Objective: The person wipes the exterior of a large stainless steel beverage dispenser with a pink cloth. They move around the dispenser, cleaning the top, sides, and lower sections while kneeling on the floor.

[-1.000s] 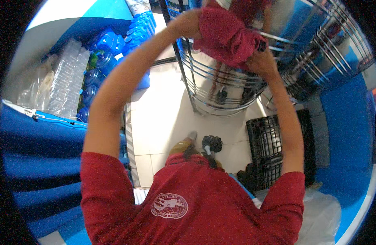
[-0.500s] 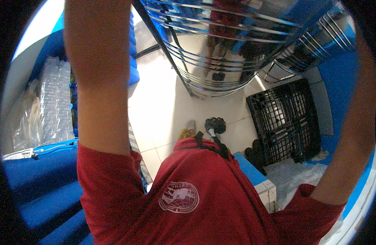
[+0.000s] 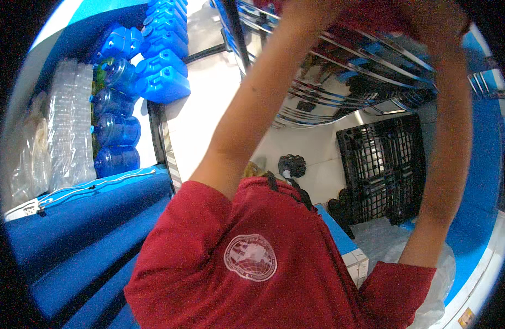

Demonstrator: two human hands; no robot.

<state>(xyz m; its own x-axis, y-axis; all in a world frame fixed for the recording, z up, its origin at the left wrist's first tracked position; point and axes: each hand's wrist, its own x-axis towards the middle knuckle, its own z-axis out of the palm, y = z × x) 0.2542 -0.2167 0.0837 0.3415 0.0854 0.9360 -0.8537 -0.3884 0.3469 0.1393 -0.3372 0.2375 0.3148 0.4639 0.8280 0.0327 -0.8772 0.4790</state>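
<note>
Both my arms reach up toward the top edge, in front of a shiny metal rack [image 3: 313, 112] with curved chrome bars. At the upper middle, my left hand [image 3: 314, 10] is partly cut off by the picture's edge, its fingers not visible. Farther right, my right hand [image 3: 436, 21] is dark and blurred, so its grip cannot be made out. Between the hands lies a dark red area [image 3: 370, 19], like cloth. Whether it is held or only a reflection, I cannot tell.
Blue jerrycans [image 3: 163, 82] and blue water bottles [image 3: 116, 130] stand in rows at left, beside clear plastic-wrapped stacks [image 3: 71, 126]. A black plastic pallet [image 3: 381, 167] leans at right, near clear plastic sheeting [image 3: 381, 241]. Blue fabric [image 3: 88, 236] covers the lower left.
My left arm has swung right from the upper left, uncovering the jerrycans and bottles. My right forearm has moved inward, and both hands have come into view at the top.
</note>
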